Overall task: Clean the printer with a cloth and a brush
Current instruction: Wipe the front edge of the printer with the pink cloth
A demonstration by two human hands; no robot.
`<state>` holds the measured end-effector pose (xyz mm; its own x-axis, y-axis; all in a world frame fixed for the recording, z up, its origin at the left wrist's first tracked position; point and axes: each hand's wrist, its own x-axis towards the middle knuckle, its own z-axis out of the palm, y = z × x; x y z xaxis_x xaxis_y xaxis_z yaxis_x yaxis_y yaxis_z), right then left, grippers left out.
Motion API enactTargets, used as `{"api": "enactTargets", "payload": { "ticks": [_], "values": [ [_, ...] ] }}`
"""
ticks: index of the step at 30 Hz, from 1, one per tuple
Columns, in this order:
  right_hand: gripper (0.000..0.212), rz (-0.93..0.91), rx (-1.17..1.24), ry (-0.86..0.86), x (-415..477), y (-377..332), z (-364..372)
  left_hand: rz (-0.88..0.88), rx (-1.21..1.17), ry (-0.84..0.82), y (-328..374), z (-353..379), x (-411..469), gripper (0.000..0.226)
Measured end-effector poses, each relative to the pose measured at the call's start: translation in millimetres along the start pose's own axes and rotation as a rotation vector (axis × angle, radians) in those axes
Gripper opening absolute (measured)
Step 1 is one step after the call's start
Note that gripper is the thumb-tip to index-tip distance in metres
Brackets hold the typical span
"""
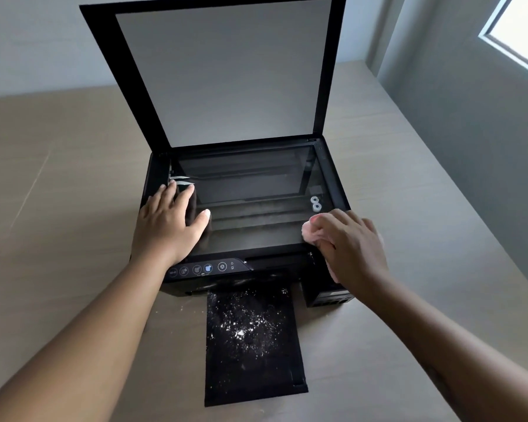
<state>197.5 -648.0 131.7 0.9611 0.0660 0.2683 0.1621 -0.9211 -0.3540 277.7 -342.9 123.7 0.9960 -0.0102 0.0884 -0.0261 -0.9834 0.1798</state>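
A black printer (pixel 336 178) stands on a wooden table with its scanner lid (pixel 223 71) raised upright, white inside. The scanner glass (pixel 250 190) lies bare. My left hand (pixel 168 222) rests flat on the printer's front left corner, fingers straight and partly on the glass. My right hand (pixel 351 242) grips a bunched pink cloth (pixel 310 231) and presses it on the glass's front right corner. The black output tray (pixel 253 345) sticks out toward me, speckled with white dust. No brush is in view.
The wooden table (pixel 58 208) spreads wide to the left and behind the printer. A grey wall (pixel 470 117) runs close along the table's right side, with a window (pixel 525 28) at the upper right. A row of control buttons (pixel 201 268) lines the printer's front.
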Motion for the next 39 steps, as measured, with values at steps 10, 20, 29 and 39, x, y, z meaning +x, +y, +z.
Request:
{"api": "enactTargets", "payload": {
  "ticks": [10,20,29,39],
  "values": [
    [0.02,0.038,-0.077,-0.081,18,-6,-3,0.006,-0.015,0.001,5,1,-2,0.066],
    [0.029,-0.074,-0.033,0.028,-14,-14,11,0.005,-0.007,-0.008,4,1,0,0.068],
    [0.032,-0.237,0.14,-0.069,-33,-69,37,0.003,-0.001,-0.01,3,2,-1,0.068],
    [0.047,-0.196,-0.097,-0.079,-47,-71,44,0.024,0.005,-0.037,2,4,-2,0.072]
  ]
}}
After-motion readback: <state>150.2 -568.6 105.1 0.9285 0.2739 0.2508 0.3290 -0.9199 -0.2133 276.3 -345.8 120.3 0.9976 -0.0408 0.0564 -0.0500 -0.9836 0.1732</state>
